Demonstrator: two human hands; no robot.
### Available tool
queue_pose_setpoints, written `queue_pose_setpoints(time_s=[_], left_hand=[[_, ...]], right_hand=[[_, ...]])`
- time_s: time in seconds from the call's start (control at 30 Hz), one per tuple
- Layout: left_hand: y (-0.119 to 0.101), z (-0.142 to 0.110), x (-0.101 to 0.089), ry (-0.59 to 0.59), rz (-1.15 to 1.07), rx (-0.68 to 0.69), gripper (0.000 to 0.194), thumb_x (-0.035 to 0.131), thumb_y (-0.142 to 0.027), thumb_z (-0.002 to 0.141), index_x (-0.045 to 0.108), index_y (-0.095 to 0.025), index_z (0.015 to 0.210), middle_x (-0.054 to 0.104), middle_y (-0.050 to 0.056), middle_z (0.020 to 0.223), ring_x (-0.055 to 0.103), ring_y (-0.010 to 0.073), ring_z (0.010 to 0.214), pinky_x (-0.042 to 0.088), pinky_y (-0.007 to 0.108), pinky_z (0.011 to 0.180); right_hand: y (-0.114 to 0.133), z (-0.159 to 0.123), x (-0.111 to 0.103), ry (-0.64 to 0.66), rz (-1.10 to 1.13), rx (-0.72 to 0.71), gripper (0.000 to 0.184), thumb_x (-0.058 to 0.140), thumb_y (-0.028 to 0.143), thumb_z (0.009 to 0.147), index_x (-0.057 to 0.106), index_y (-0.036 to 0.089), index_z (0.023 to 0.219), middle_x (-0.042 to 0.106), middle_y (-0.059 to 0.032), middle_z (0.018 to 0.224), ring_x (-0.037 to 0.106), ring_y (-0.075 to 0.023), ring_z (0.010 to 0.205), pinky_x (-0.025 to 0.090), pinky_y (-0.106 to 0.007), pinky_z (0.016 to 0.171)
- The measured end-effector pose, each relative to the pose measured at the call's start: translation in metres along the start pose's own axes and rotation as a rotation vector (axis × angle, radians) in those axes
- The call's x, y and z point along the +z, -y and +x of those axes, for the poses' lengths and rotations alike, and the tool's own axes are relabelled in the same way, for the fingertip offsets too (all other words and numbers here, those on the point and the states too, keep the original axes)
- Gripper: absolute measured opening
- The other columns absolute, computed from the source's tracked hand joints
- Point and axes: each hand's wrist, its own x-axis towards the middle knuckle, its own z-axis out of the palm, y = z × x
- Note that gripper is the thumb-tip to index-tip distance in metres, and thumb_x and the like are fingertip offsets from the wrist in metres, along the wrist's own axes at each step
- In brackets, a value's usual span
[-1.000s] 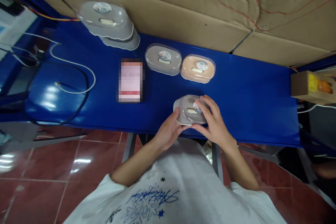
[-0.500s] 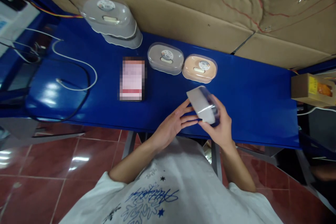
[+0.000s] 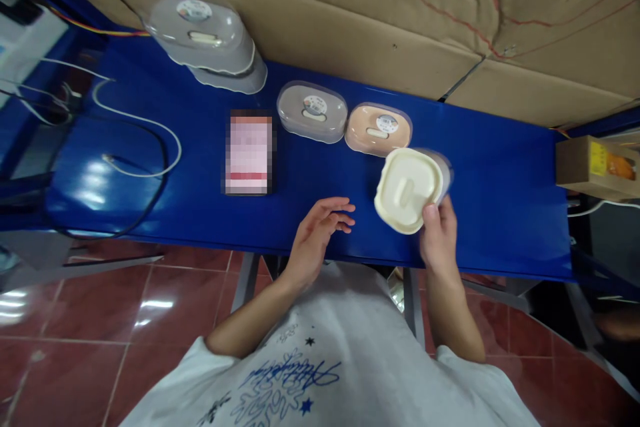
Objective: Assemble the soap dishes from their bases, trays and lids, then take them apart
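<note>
Thumb and fingers of my right hand (image 3: pixel 439 233) grip the container (image 3: pixel 406 190) by its edge, its cream face tilted toward me above the blue table (image 3: pixel 500 213). A firm hold, without squeezing the clear cover (image 3: pixel 447 168), should keep it steady. My left hand (image 3: pixel 311 243) is empty, fingers loosely bent, apart from it.

Container (image 3: pixel 406 192) w/ rounded corners is tilting above the blue table (image 3: pixel 500 207), its cream base, w/ molded oblong mid-panel, facing the cam. Clear cover (image 3: pixel 447 168) is pointing away, blurring a bit. Right hand (image 3: pixel 440 235) is gripping the near R edge.
</note>
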Motion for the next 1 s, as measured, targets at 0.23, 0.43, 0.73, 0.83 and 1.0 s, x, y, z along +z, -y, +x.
queue_pose_setpoints(time_s=[0.23, 0.43, 0.73, 0.83, 1.0], left_hand=[[0.003, 0.000, -0.007, -0.029, 0.028, -0.008, 0.020, 0.070, -0.037, 0.098, 0.079, -0.022, 0.108, 0.079, 0.007, 0.109, 0.072, 0.0187, 0.093, 0.055, 0.032, 0.082], [0.000, -0.003, -0.010, -0.053, 0.021, -0.014, 0.018, 0.070, -0.037, 0.099, 0.078, -0.021, 0.105, 0.078, 0.007, 0.106, 0.071, 0.0186, 0.093, 0.055, 0.031, 0.081], [-0.007, -0.006, -0.013, -0.102, -0.004, -0.018, 0.017, 0.071, -0.035, 0.098, 0.079, -0.021, 0.103, 0.079, 0.007, 0.104, 0.071, 0.0191, 0.092, 0.055, 0.032, 0.080], [-0.008, -0.005, -0.015, -0.108, -0.022, -0.016, 0.016, 0.072, -0.035, 0.097, 0.078, -0.021, 0.102, 0.079, 0.007, 0.103, 0.071, 0.0191, 0.092, 0.055, 0.032, 0.079], [-0.010, -0.008, -0.016, -0.098, -0.021, 0.001, 0.017, 0.073, -0.036, 0.097, 0.078, -0.020, 0.102, 0.079, 0.007, 0.102, 0.071, 0.0186, 0.091, 0.054, 0.031, 0.080]], right_hand=[[-0.022, 0.065, -0.067, -0.019, -0.839, -0.465, 0.092, 0.066, 0.066, 0.098, 0.030, 0.024, 0.170, 0.047, -0.0207, 0.169, 0.046, -0.0421, 0.156, 0.039, -0.064, 0.126], [-0.039, 0.111, -0.078, 0.122, -0.989, -0.554, 0.079, 0.057, 0.058, 0.104, 0.035, 0.020, 0.169, 0.042, -0.0214, 0.173, 0.036, -0.0430, 0.161, 0.030, -0.067, 0.127], [-0.026, 0.128, -0.070, 0.237, -0.951, -0.534, 0.073, 0.052, 0.059, 0.103, 0.038, 0.025, 0.166, 0.035, -0.0175, 0.177, 0.025, -0.0438, 0.167, 0.020, -0.073, 0.129], [0.000, 0.127, -0.052, 0.256, -0.923, -0.576, 0.081, 0.054, 0.063, 0.102, 0.032, 0.024, 0.169, 0.030, -0.0182, 0.179, 0.023, -0.0445, 0.167, 0.021, -0.074, 0.129], [0.045, 0.147, 0.012, 0.417, -0.884, -0.706, 0.087, 0.059, 0.065, 0.100, 0.026, 0.028, 0.172, 0.024, -0.0135, 0.182, 0.019, -0.0402, 0.169, 0.018, -0.069, 0.132]])
